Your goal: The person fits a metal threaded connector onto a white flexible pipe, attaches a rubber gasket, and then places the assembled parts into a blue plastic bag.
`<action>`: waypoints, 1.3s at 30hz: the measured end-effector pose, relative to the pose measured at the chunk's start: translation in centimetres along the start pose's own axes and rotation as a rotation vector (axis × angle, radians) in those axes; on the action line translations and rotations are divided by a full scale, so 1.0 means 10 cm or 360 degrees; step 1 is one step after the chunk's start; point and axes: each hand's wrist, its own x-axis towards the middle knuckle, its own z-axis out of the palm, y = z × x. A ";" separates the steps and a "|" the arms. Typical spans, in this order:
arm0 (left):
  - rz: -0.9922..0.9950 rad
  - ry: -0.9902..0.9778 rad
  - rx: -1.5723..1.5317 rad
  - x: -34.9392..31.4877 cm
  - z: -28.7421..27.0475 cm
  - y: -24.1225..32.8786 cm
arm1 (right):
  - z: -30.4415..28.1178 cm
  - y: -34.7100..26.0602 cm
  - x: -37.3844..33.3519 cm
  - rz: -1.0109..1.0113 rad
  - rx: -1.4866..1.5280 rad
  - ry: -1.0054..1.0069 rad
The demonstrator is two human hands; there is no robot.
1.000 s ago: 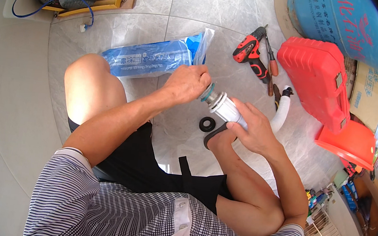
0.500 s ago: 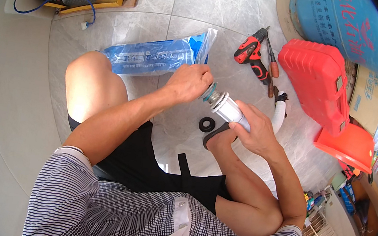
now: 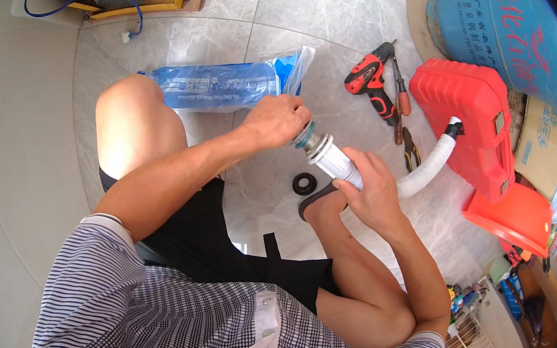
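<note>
While the white pipe point(image 3: 338, 163) is clasped by the right hand point(image 3: 376, 192) over the floor point(image 3: 257, 203), a twist at its metal end point(image 3: 315, 143) seems in hand by the curled left hand point(image 3: 277, 123), whose pinch cannot be told, and steady bracing seems called for.

Fitting point(image 3: 337, 164) right of bag point(image 3: 219, 87), left of case point(image 3: 475, 112)
</note>
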 end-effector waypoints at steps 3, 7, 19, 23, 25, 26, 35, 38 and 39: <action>-0.0088 -0.0005 -0.0010 0.02 0.03 0.03 | 0.02 0.04 -0.03 0.0079 0.0082 -0.0039; -0.0082 -0.0002 0.0016 0.03 0.03 0.02 | 0.08 0.03 -0.05 0.0032 0.0011 0.0017; -0.0086 -0.0101 0.0165 0.07 -0.02 0.02 | 0.07 0.05 -0.11 -0.0010 -0.0219 0.0072; -0.0078 -0.0104 0.0141 0.03 0.04 0.07 | 0.08 0.10 -0.14 0.0018 -0.0005 0.0022; -0.0029 -0.0076 0.0169 0.01 0.05 0.08 | 0.11 0.12 -0.17 0.0087 0.0081 0.0009; -0.0023 -0.0071 0.0149 0.00 0.05 0.09 | 0.12 0.13 -0.17 0.0158 0.0168 -0.0004; -0.0071 -0.0040 0.0129 0.04 0.08 0.04 | 0.10 0.15 -0.12 0.0230 0.0291 -0.0143; -0.0057 -0.0042 0.0108 0.02 0.07 0.07 | 0.13 0.20 -0.13 0.0224 0.0341 -0.0192; -0.0065 -0.0058 0.0083 0.01 0.07 0.09 | 0.13 0.21 -0.13 0.0227 0.0341 -0.0196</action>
